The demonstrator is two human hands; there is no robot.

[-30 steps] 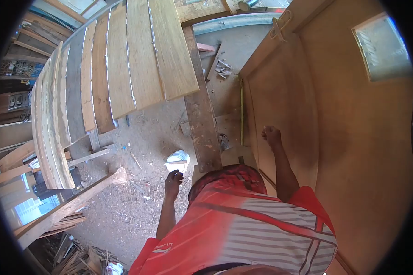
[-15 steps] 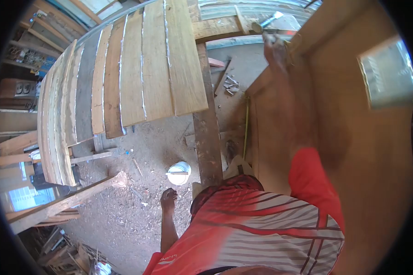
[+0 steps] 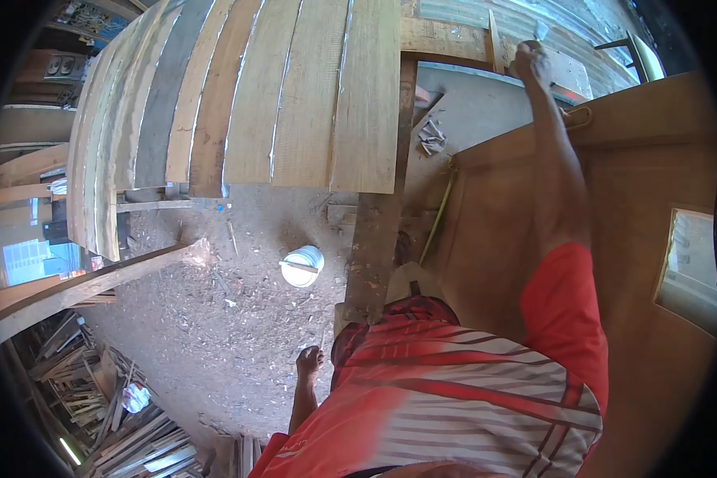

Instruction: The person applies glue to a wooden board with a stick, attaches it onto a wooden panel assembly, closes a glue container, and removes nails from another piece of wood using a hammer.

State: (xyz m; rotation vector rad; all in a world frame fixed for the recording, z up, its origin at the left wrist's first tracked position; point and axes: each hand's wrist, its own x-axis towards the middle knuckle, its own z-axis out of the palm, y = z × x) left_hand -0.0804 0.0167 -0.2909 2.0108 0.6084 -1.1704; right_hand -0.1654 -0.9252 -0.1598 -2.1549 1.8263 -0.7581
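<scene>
My right hand (image 3: 531, 65) is stretched out to the far end of the bench, its fingers closed around a small dark, rounded thing I cannot make out. Beside it lies a flat pale board (image 3: 567, 76). Low on my other side hangs my left hand (image 3: 309, 362), fingers curled in; whether anything is in them is hidden. Between my hands and the back lies a row of wooden planks (image 3: 311, 103), side by side, with white lines along their seams. A narrow wooden beam (image 3: 372, 247) runs under the planks' right edge towards me.
A white bucket (image 3: 301, 269) with a stick across it stands on the littered floor. To my right stands a large brown wooden panel (image 3: 494, 207) with a rectangular opening. Scrap wood (image 3: 147, 446) is piled at lower left, and a long timber (image 3: 95, 285) slants across the left.
My view has shifted, so the planks sit further right and higher. My right hand is now at the small dark thing; the pale-blue tube seen near it before no longer shows clearly.
</scene>
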